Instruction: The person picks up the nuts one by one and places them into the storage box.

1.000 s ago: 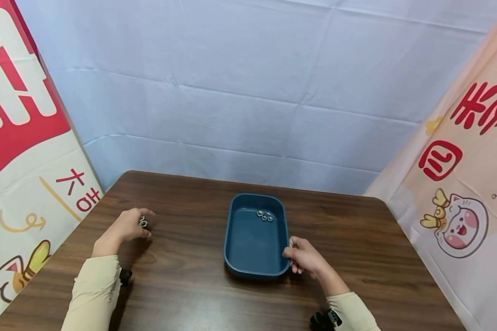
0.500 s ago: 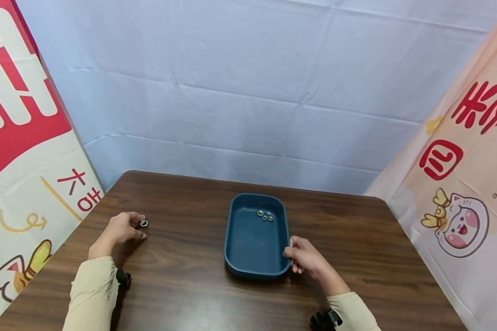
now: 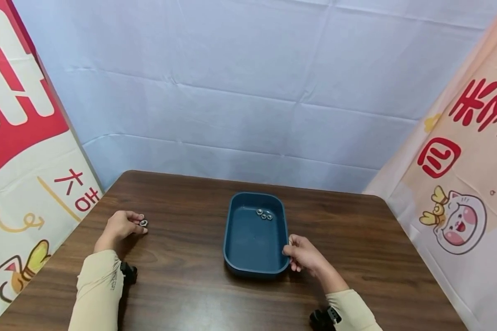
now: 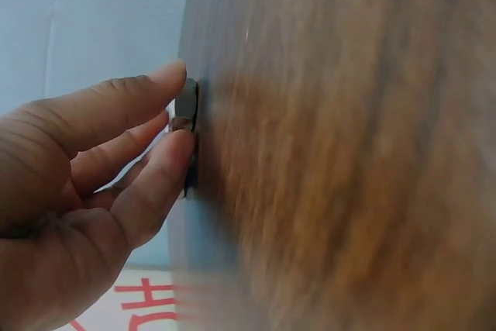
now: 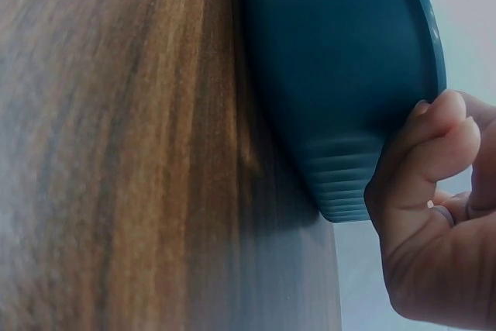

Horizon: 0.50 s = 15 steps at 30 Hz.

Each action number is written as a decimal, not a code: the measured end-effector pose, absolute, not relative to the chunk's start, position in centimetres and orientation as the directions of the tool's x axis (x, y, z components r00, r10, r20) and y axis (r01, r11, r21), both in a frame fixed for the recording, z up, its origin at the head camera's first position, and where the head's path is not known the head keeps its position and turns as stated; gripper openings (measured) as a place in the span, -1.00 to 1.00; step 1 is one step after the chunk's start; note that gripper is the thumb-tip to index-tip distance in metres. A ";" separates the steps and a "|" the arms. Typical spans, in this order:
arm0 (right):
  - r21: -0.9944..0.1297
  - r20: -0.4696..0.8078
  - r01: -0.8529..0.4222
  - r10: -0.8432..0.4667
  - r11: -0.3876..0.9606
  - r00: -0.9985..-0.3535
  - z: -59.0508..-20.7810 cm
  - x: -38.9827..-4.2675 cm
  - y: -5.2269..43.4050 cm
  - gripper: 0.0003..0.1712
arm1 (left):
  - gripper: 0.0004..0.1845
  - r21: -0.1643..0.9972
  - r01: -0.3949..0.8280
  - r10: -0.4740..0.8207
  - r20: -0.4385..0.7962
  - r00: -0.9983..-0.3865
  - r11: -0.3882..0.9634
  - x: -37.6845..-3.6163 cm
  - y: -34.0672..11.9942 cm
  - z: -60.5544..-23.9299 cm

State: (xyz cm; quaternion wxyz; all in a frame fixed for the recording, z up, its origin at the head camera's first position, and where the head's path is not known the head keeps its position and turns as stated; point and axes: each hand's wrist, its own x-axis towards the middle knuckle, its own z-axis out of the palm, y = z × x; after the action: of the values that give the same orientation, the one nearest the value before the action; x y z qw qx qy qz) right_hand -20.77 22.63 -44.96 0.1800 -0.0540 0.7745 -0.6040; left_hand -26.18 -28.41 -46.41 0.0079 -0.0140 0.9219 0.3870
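My left hand [image 3: 122, 226] is low over the far left of the table, with thumb and index fingertip on either side of a metal hex nut [image 3: 143, 223], pinching it. The left wrist view has this nut [image 4: 186, 105] edge-on at the tabletop, partly covered by the fingers. Just beyond it, a second nut [image 3: 142, 216] peeks out by the fingertips. My right hand [image 3: 305, 255] grips the right rim of a blue rectangular plastic tray [image 3: 227, 239], thumb over the edge and fingers curled outside. Inside the tray, toward its back, lie three nuts [image 3: 264, 216].
The brown wood-grain table [image 3: 182, 276] ends at a pale hanging cloth [image 3: 248, 101] behind. Printed banners hang at the left [image 3: 20, 161] and right [image 3: 447, 216] sides.
The left thumb and index finger, spread wide around the nuts a second ago, have drawn together on one nut. The right hand and the tray have stayed in place.
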 end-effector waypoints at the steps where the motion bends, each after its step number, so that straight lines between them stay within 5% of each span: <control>1: -0.955 -0.216 0.137 -0.300 0.264 -0.929 -45.0 -20.8 22.6 -0.85 | -0.53 0.708 -0.038 -0.032 -0.022 -0.999 0.705 -26.3 -28.4 -46.4; 15: -0.955 -0.211 0.130 -0.305 0.265 -0.929 -44.9 -20.8 22.7 -0.84 | -0.65 0.637 -0.070 -0.066 -0.029 -0.997 0.767 -27.5 -27.7 -46.5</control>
State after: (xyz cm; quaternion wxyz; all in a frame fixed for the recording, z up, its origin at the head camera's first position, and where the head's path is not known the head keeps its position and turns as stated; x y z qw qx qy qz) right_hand -20.76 22.66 -44.93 0.1801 -0.0566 0.7747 -0.6035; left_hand -27.51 -27.69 -46.48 0.0024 -0.0362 0.9401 0.3390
